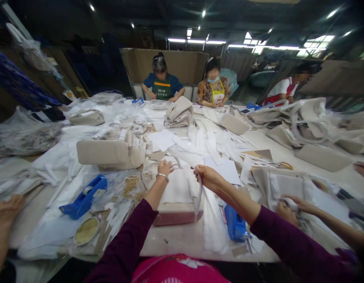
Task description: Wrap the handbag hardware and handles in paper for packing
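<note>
My left hand (165, 168) reaches forward over a cream bag (178, 204) lying in front of me, fingers pinched on a strip of white paper (182, 156). My right hand (206, 175) is closed on a long white paper strip (199, 196) that hangs down over the bag's right side. Both my sleeves are dark purple, and a bracelet sits on my left wrist. White sheets and strips of paper (217, 147) lie scattered just beyond my hands.
A blue tape dispenser (84, 198) and a tape roll (86, 230) lie at the left, another blue dispenser (235, 224) at the right. Stacked cream bags (109, 152) and bags (305, 118) crowd the table. Three people sit opposite. A neighbour's hands (291, 206) work at my right; another hand (6, 210) rests at the left.
</note>
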Demonstrator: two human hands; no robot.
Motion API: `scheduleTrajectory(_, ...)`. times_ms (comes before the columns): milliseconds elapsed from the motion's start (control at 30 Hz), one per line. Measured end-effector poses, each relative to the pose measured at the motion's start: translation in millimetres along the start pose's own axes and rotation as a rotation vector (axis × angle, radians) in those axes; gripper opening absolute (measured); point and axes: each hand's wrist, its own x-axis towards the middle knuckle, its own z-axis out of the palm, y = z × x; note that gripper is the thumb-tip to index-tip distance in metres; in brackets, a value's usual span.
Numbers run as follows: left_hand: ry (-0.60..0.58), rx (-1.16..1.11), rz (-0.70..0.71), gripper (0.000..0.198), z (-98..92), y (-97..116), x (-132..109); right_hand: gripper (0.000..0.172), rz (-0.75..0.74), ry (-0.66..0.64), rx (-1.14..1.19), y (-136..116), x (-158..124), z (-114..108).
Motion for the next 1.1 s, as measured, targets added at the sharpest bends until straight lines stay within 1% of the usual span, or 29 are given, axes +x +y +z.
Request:
scheduleTrajectory(67, -0.189, -0.100, -0.118, 0.055, 8.2, -2, -31, 0.021, -0.119, 0.007, 0.056, 3, 8, 4)
scheduleTrajectory(100, -0.325, -0.156, -0.185, 0.056, 13.5, -3, -46, 0.024, -0.163, 0.015, 0.082, 5, 12, 7)
scheduleTrajectory(133, -0.433, -0.206, -0.238, 0.055, 19.3, -4, -60, 0.027, -0.198, 0.028, 0.104, 6, 15, 11)
scheduleTrajectory(167, -0.504, -0.243, -0.282, 0.054, 25.0, -5, -72, 0.028, -0.229, 0.038, 0.116, 7, 18, 14)
scheduleTrajectory(200, -0.528, -0.268, -0.315, 0.052, 30.0, -6, -81, 0.028, -0.261, 0.042, 0.113, 7, 20, 18)
scheduleTrajectory(267, -0.449, -0.285, -0.343, 0.049, 36.2, -7, -90, 0.026, -0.341, 0.060, 0.056, 7, 19, 22)
scheduleTrajectory(333, -0.329, -0.327, -0.345, 0.048, 35.0, -5, -88, 0.023, -0.419, 0.136, -0.049, 9, 9, 21)
scheduleTrajectory(367, -0.275, -0.350, -0.331, 0.047, 31.8, -3, -85, 0.022, -0.423, 0.168, -0.104, 13, 1, 19)
scheduleTrajectory(400, -0.222, -0.371, -0.306, 0.046, 27.4, -1, -81, 0.023, -0.386, 0.171, -0.150, 18, -9, 16)
scheduleTrajectory(433, -0.175, -0.392, -0.279, 0.046, 22.5, 2, -77, 0.025, -0.305, 0.127, -0.181, 25, -19, 13)
scheduleTrajectory(533, -0.084, -0.449, -0.212, 0.045, 11.2, 13, -69, 0.038, 0.051, -0.143, -0.186, 53, -41, 6)
scheduleTrajectory(567, -0.069, -0.469, -0.193, 0.044, 9.9, 16, -69, 0.042, 0.140, -0.190, -0.150, 63, -43, 6)
scheduleTrajectory(600, -0.067, -0.488, -0.181, 0.044, 10.1, 18, -69, 0.044, 0.197, -0.199, -0.096, 71, -41, 6)
scheduleTrajectory(667, -0.087, -0.510, -0.185, 0.044, 13.2, 23, -72, 0.045, 0.245, -0.148, 0.036, 79, -28, 7)
scheduleTrajectory(733, -0.106, -0.510, -0.205, 0.043, 17.3, 26, -77, 0.041, 0.252, -0.082, 0.122, 76, -10, 8)
scheduleTrajectory(767, -0.113, -0.502, -0.219, 0.043, 18.9, 27, -78, 0.037, 0.240, -0.061, 0.127, 72, -2, 8)
scheduleTrajectory(833, -0.121, -0.486, -0.247, 0.043, 20.4, 30, -81, 0.024, 0.175, -0.040, 0.045, 60, 9, 7)
scheduleTrajectory(900, -0.122, -0.480, -0.277, 0.042, 20.2, 34, -83, 0.015, 0.055, -0.053, -0.132, 49, 12, 7)
scheduleTrajectory(933, -0.116, -0.483, -0.290, 0.041, 19.8, 35, -83, 0.014, -0.028, -0.068, -0.248, 44, 11, 7)
scheduleTrajectory(1000, -0.090, -0.497, -0.311, 0.040, 19.0, 39, -84, 0.018, -0.248, -0.090, -0.519, 37, 8, 9)
scheduleTrajectory(1100, -0.063, -0.534, -0.346, 0.035, 18.0, 41, -85, 0.023, -0.596, -0.075, -0.902, 31, 2, 12)
